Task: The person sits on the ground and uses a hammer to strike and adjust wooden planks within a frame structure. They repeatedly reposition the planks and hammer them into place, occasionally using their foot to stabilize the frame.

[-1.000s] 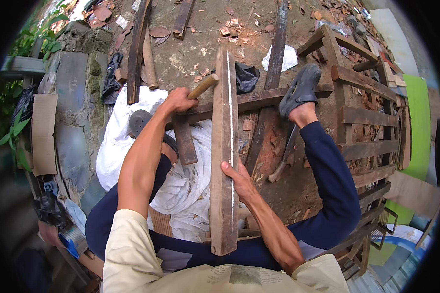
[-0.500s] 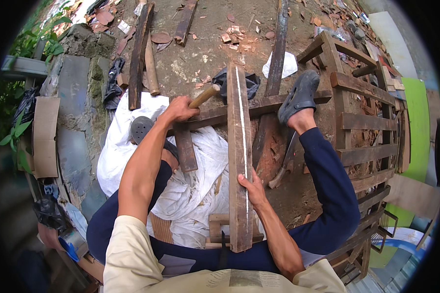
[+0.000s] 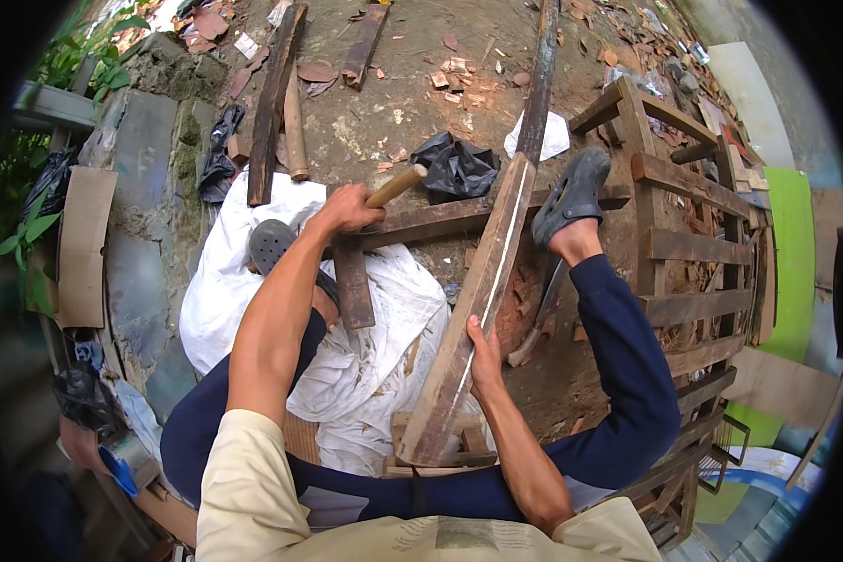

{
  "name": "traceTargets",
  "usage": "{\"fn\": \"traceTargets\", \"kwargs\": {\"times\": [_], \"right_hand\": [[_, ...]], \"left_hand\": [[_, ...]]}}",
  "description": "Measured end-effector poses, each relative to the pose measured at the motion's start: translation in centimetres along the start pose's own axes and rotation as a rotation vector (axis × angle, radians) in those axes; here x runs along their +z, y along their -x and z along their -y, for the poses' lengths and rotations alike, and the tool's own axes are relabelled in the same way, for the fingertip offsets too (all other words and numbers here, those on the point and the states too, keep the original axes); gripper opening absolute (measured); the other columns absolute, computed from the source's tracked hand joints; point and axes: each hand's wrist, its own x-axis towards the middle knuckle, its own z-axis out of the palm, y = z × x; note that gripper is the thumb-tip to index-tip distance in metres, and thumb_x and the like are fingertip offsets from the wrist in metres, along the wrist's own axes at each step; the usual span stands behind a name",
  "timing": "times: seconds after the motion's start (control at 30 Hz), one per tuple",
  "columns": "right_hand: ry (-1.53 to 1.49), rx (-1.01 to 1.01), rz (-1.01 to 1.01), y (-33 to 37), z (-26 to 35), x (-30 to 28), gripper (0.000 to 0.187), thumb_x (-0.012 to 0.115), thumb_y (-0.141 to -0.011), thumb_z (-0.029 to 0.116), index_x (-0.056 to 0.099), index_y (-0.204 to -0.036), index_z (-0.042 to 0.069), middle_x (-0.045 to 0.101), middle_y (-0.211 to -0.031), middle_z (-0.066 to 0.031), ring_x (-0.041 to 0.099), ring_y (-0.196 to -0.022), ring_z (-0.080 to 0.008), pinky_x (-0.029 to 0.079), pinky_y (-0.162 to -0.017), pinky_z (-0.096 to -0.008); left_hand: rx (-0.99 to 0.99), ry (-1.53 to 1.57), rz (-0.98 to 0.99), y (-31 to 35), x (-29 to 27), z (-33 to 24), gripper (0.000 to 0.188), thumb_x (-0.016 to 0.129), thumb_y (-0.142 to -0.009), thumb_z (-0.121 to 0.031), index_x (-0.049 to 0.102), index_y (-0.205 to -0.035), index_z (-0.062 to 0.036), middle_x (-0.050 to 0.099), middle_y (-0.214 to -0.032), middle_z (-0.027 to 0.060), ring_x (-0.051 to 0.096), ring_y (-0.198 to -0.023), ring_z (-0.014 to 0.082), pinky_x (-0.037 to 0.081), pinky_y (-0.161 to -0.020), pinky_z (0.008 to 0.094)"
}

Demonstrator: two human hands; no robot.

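In my right hand (image 3: 485, 361) is a brown wooden beam (image 3: 468, 323) with a white line running along it. The beam slants, its far end leaning right over a dark crossbeam (image 3: 431, 221) that lies across the ground. My left hand (image 3: 349, 208) is closed round a round wooden handle (image 3: 398, 185) sticking out to the right; the rest of that tool is hidden. Under the left hand, a short board (image 3: 353, 286) points toward me from the crossbeam. White sacking (image 3: 375, 375) is spread between my legs.
A slatted wooden frame (image 3: 698, 245) stands along the right. Farther out lie a long dark beam (image 3: 537, 89), a black plastic bag (image 3: 454, 169) and loose boards (image 3: 276, 103). A tool with a wooden grip (image 3: 523, 352) lies near my right leg. A low concrete wall (image 3: 140, 225) bounds the left.
The marked beam has swung from nearly straight ahead to a slant, its far end going right and its near end left. My right hand turned with it; my left hand stayed on the handle.
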Motion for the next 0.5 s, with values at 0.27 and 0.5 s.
{"fn": "traceTargets", "kwargs": {"times": [0.27, 0.5], "right_hand": [[0.272, -0.063, 0.203, 1.0, 1.1, -0.8, 0.072, 0.066, -0.095, 0.042, 0.037, -0.147, 0.002, 0.057, -0.131, -0.0144, 0.059, -0.116, -0.0225, 0.047, -0.101, -0.0364], [0.454, -0.064, 0.272, 0.6, 1.8, 5.9, 0.081, 0.066, -0.094, 0.048, 0.032, -0.151, 0.002, 0.045, -0.144, -0.0206, 0.055, -0.122, -0.0291, 0.045, -0.106, -0.0404]], "left_hand": [[0.003, -0.042, -0.003, -0.1, 0.3, 1.8, 0.043, 0.068, -0.074, -0.045, 0.076, -0.098, -0.0099, 0.072, -0.090, 0.0216, 0.069, -0.087, 0.0394, 0.053, -0.079, 0.0476], [-0.053, -0.090, -0.012, 1.2, -1.1, -0.5, 0.043, 0.067, -0.075, -0.045, 0.076, -0.103, -0.0141, 0.073, -0.089, 0.0188, 0.069, -0.089, 0.0372, 0.053, -0.081, 0.0467]]}}
